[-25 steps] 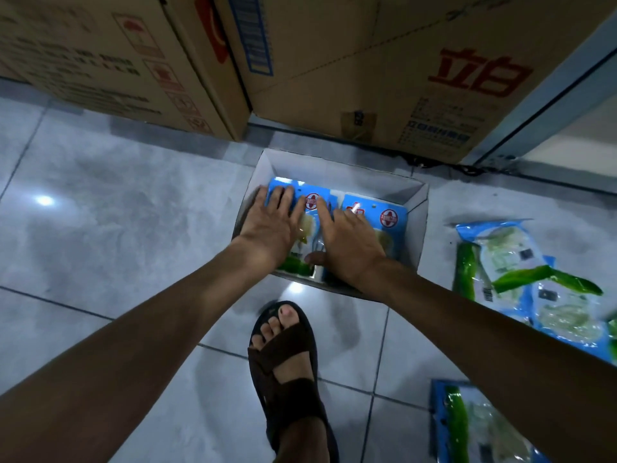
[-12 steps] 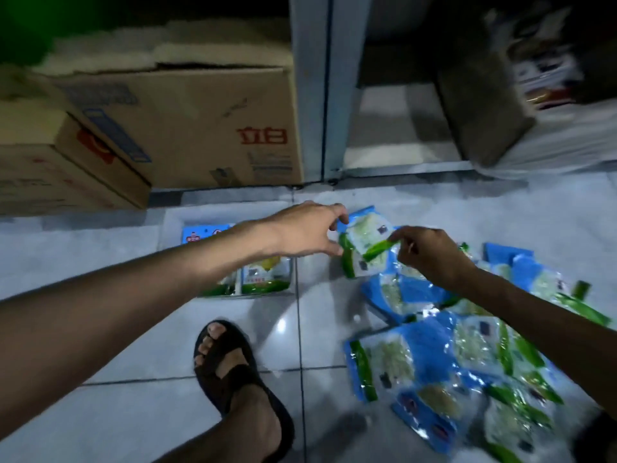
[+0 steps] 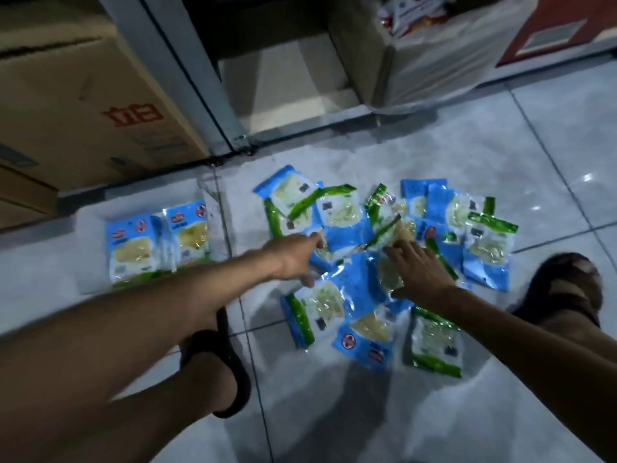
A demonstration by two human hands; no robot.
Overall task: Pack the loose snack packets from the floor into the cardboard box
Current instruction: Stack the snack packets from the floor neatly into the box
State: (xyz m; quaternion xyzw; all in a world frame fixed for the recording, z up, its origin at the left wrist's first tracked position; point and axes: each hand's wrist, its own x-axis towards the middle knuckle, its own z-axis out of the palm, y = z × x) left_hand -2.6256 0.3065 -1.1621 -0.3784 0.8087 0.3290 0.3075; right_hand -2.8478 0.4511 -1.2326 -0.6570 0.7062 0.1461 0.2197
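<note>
Several blue-and-green snack packets [image 3: 350, 218] lie scattered in a pile on the tiled floor at the centre. To their left stands the low white cardboard box [image 3: 90, 228], with two packets [image 3: 133, 252] upright inside it. My left hand [image 3: 295, 259] reaches over the pile's left side, fingers stretched out towards a packet. My right hand [image 3: 417, 274] lies flat on the middle of the pile, fingers spread across the packets. Neither hand grips anything that I can see.
A large brown carton [image 3: 86, 95] stands behind the box at upper left. A metal door frame [image 3: 187, 81] runs beside it. White sacks [image 3: 434, 61] sit at upper right. My sandalled feet [image 3: 220, 355] [image 3: 564, 289] flank the pile.
My hands left the box, and my view swung right to the pile. The right hand, which pinched a packet's corner half a second ago, now lies flat lower on the pile.
</note>
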